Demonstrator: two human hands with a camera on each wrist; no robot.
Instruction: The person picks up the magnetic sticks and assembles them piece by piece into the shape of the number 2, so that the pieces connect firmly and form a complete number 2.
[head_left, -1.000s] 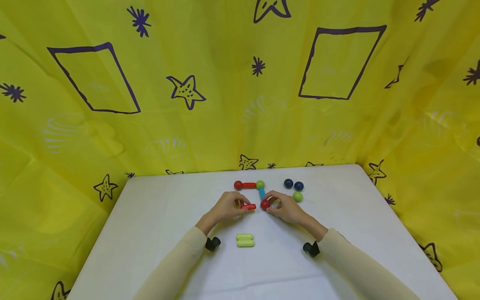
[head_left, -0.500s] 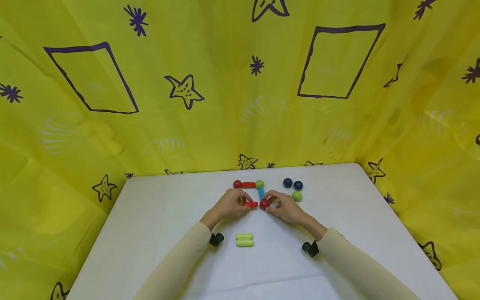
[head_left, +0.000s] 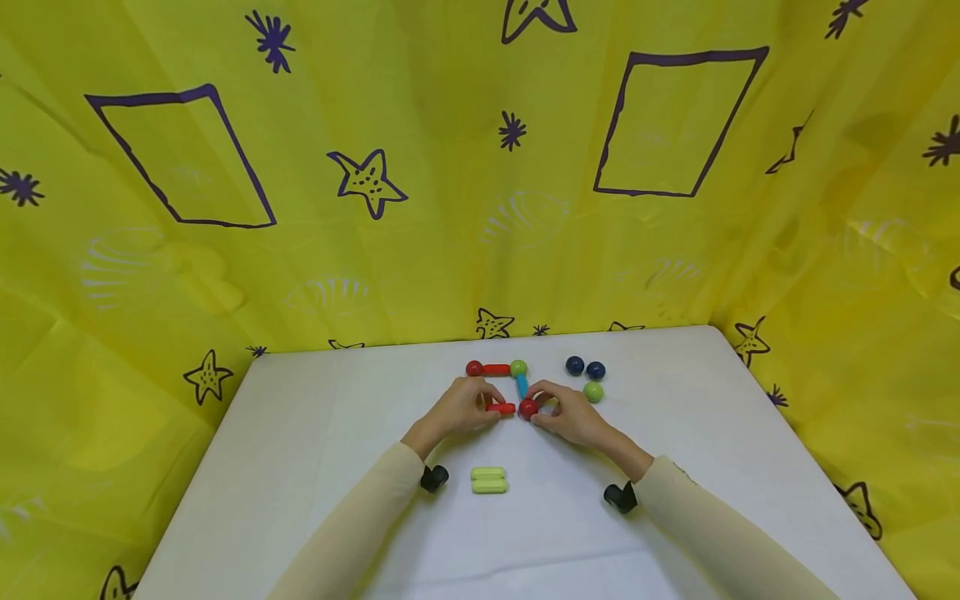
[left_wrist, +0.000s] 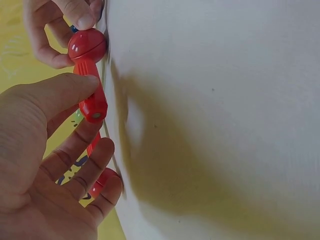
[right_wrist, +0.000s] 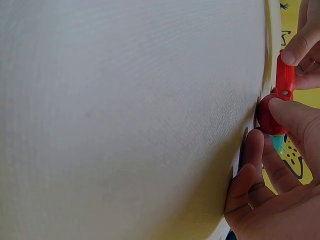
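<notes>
Currently, the left hand (head_left: pixel 465 406) pinches a red rod (head_left: pixel 506 409) just beside the red ball (head_left: pixel 528 409), which the right hand (head_left: pixel 573 415) grips at the blue rod (head_left: pixel 522 385)'s end. A crooked push could dislodge that ball.

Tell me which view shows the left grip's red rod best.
Left wrist: the red rod is largest there, its free end showing. Head shows it small; right wrist shows its end by the red ball.

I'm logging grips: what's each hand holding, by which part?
Left hand: a red rod, pinched by its sides. Right hand: a red ball, by its sides.
</notes>
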